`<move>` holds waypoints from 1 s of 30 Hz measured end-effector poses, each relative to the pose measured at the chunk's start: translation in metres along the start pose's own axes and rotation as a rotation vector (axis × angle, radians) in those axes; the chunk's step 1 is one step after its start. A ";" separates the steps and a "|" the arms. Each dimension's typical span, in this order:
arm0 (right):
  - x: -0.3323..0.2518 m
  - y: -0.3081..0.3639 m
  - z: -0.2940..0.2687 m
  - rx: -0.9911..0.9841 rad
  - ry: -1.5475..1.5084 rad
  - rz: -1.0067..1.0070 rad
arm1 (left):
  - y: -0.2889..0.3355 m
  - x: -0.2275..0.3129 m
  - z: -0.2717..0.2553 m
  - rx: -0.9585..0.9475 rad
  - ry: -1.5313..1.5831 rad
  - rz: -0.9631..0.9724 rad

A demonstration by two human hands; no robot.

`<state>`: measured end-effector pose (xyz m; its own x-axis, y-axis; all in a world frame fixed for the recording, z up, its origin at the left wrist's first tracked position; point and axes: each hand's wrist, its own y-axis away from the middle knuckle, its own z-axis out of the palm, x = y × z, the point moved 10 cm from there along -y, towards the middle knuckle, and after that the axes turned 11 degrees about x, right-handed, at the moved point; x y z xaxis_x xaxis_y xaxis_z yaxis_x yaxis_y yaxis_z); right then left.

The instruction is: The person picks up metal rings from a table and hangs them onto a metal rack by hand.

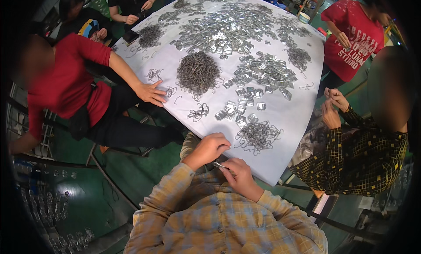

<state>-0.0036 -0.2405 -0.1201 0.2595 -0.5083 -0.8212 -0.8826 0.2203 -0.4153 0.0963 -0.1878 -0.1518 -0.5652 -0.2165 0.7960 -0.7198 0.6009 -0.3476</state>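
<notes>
My left hand (pixel 209 148) is just off the near edge of the table, its fingers curled; whatever they may hold is hidden. Close beside it, my right hand (pixel 240 175) pinches a small shiny metal piece (pixel 219 165) between thumb and fingers. Just beyond my hands on the white tabletop lies a small heap of bent wire hooks (pixel 258 137). Shiny, flat metal clips (pixel 240 107) are scattered past that heap. A few loose wire hooks (pixel 198 112) lie to the left, near the edge.
A tall mound of wire hooks (pixel 198 73) and a wide spread of metal clips (pixel 228 28) cover the table (pixel 280 166) farther off. A person in red (pixel 94 74) leans a hand on its left edge. Another in a checked black-and-yellow top (pixel 359 153) works at right.
</notes>
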 end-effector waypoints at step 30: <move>-0.002 0.001 0.012 0.000 -0.031 0.029 | 0.001 0.004 -0.031 0.058 0.292 -0.270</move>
<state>-0.0007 -0.2294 -0.1235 0.2454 -0.4756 -0.8447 -0.8902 0.2344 -0.3906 0.1061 -0.1647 -0.1340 -0.2206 -0.1279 0.9669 -0.8532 0.5057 -0.1277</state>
